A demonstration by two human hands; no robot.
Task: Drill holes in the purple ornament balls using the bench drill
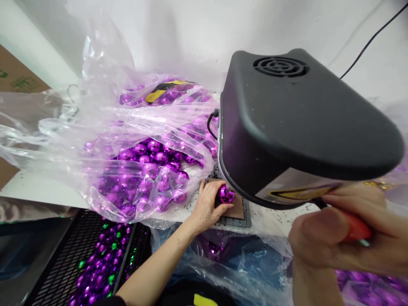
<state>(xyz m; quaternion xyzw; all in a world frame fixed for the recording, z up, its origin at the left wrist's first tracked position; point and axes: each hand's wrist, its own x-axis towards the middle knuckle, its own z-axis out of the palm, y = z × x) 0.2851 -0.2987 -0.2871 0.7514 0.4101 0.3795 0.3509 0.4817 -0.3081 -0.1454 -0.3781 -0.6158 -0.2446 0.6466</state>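
My left hand [207, 204] pinches a shiny purple faceted ball [226, 194] and holds it on a small brown pad [237, 210] under the black machine head [287, 123]. My right hand [338, 236], close to the camera at lower right, is wrapped round a red handle [358, 229] attached to the machine. A large clear plastic bag [105, 140] full of the same purple balls [149, 170] lies just left of my left hand.
A black mesh crate [73, 259] at lower left holds more purple balls and green bits. Blue plastic wrap [248, 259] hangs below the table edge. Cardboard [15, 76] stands at far left. A black cable [369, 42] runs up the white wall.
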